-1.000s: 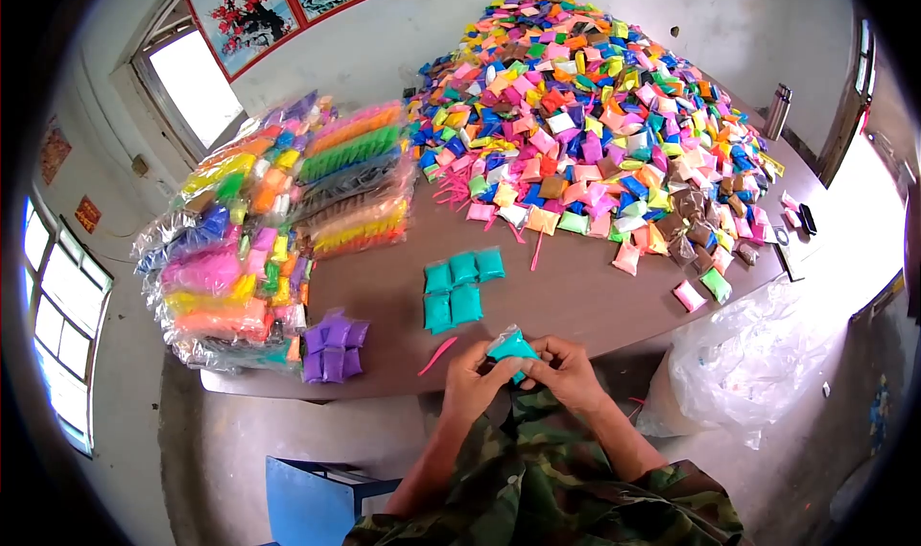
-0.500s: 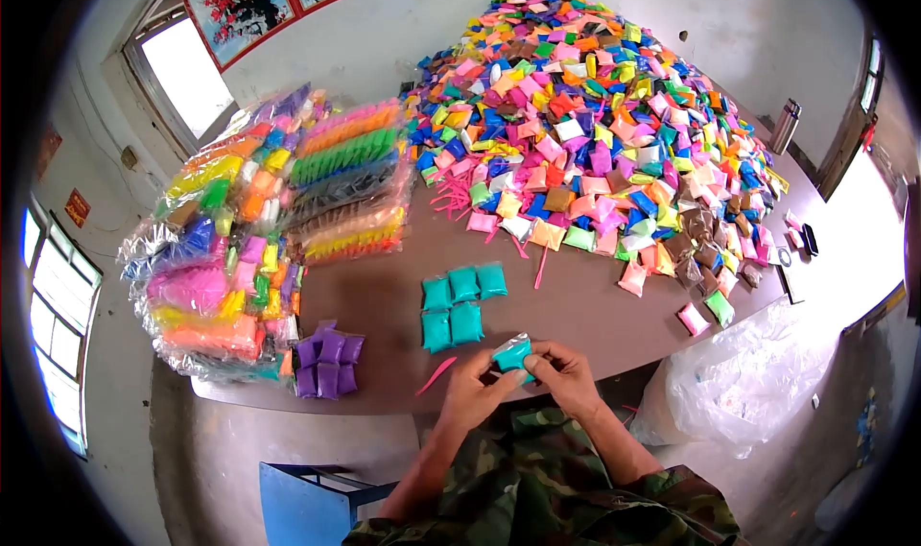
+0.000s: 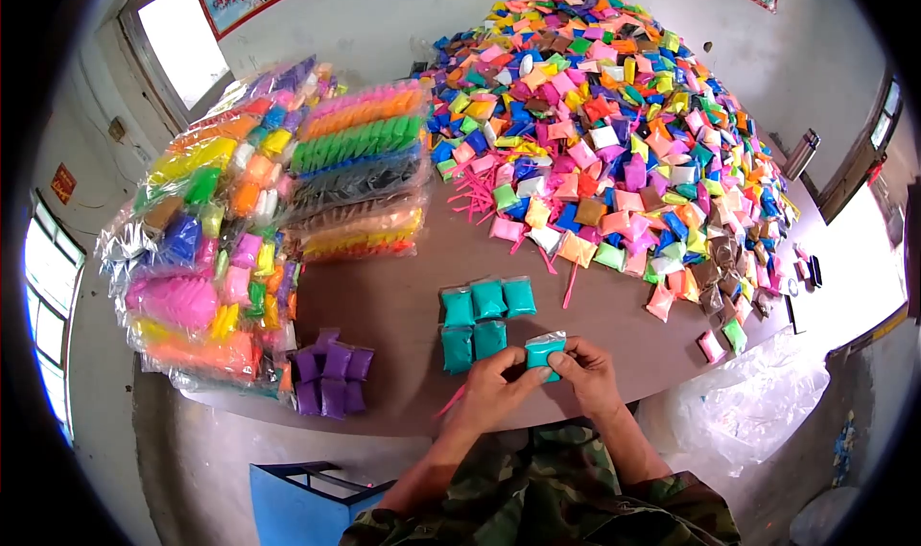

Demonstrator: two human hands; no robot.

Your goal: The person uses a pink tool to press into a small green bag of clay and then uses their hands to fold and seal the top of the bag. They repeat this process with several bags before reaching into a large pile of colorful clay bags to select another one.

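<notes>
My left hand (image 3: 492,389) and my right hand (image 3: 587,377) pinch one small teal packet (image 3: 545,351) between them, at the table's near edge. Its clear top edge points away from me, and my right thumb presses on its front. Just beyond my left hand, several matching teal packets (image 3: 489,299) lie in two rows on the brown table (image 3: 384,301). A thin pink plastic strip (image 3: 450,401) pokes out beside my left wrist, partly covered. Further left sits a cluster of purple packets (image 3: 334,362).
A huge heap of mixed coloured packets (image 3: 595,143) covers the far right, with pink strips (image 3: 480,186) along its edge. Bagged packets (image 3: 206,268) are stacked at left. A clear plastic bag (image 3: 739,392) hangs at right; a blue stool (image 3: 297,508) stands below; a bottle (image 3: 801,154) stands behind.
The view has shifted, so the table's contents sit differently in the picture. Both hands still hold the teal packet, which now faces me more flatly and is held closer to the teal rows.
</notes>
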